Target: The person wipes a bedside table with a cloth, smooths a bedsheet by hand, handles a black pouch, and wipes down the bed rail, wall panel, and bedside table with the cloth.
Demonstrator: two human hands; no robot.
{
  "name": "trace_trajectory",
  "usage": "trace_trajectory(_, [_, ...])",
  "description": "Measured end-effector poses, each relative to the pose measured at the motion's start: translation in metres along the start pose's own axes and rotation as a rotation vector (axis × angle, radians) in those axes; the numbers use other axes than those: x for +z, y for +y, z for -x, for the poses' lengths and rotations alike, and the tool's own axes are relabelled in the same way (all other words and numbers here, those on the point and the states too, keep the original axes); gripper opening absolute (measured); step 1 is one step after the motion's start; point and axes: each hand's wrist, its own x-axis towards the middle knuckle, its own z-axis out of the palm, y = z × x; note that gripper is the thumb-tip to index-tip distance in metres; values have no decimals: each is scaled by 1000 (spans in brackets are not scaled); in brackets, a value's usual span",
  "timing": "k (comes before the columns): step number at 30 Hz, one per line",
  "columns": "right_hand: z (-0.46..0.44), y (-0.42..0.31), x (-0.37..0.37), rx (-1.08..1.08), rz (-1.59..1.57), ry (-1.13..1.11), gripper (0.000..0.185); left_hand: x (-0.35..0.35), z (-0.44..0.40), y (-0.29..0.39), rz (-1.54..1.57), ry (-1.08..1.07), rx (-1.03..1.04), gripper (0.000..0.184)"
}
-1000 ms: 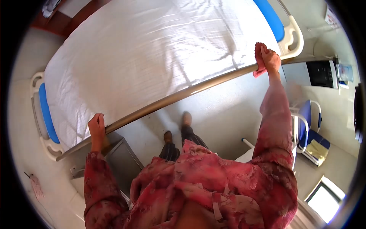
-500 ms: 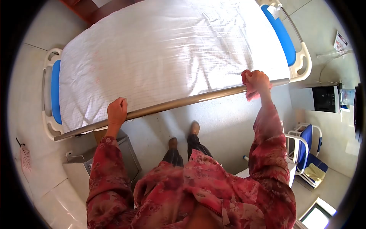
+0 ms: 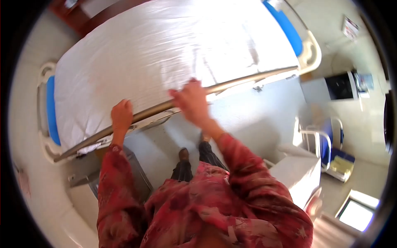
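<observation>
Along the near edge of the bed runs the rail, left hand closed round it; right hand blurred over it, finger state unclear; loose contact might slip.

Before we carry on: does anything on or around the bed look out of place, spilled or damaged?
I see nothing spilled or broken. Only the white sheet looks untidy: it is creased toward picture right, near the rail. Motion blurs the right hand, so I cannot judge its grip.
</observation>
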Motion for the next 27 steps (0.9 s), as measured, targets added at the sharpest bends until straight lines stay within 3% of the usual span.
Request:
trace_trajectory(3, [27,-15,-2,-71,0,240,38,1,4,-1,95,-28,7,28])
trace_trajectory(5, [28,7,-23,-111,124,2,34,4,4,-6,99,-34,60,28])
trace_trajectory(6, [28,33,-30,-16,188,39,32,5,3,-5,91,-25,95,28])
trace_trajectory(8, [25,81,-70,263,239,-127,28,6,2,-4,106,-28,127,29])
trace_trajectory(9, [30,108,-90,302,316,-23,29,5,2,-1,118,-60,77,30])
trace_trajectory(10, [49,151,-92,169,277,343,30,4,1,3,130,-92,23,30])
trace_trajectory(11, [57,189,-103,133,350,427,32,4,1,6,171,-79,34,31])
trace_trajectory(13, [66,232,-136,376,271,583,19,9,-1,0,163,-101,20,30])
trace_trajectory(15, [80,308,-169,555,51,693,29,9,-3,0,169,-115,-4,28])
trace_trajectory(17, [79,328,-193,879,564,759,35,10,-6,2,165,-128,-23,28])
trace_trajectory(18, [83,366,-207,1111,328,722,43,8,-5,2,168,-141,-40,27])
trace_trajectory(19, [103,442,-200,1210,255,817,46,7,-6,5,182,-141,-56,26])
trace_trajectory(21, [96,471,-219,1473,-115,806,53,4,-8,12,153,-129,-65,25])
trace_trajectory(23, [84,474,-216,1224,-576,1057,40,3,-10,11,117,-138,-57,25])
trace_trajectory(24, [88,507,-211,1321,-618,1157,59,4,-13,8,89,-149,-70,24])
trace_trajectory(27, [84,478,-187,1416,-581,1091,62,-1,-17,15,44,-117,-117,23])
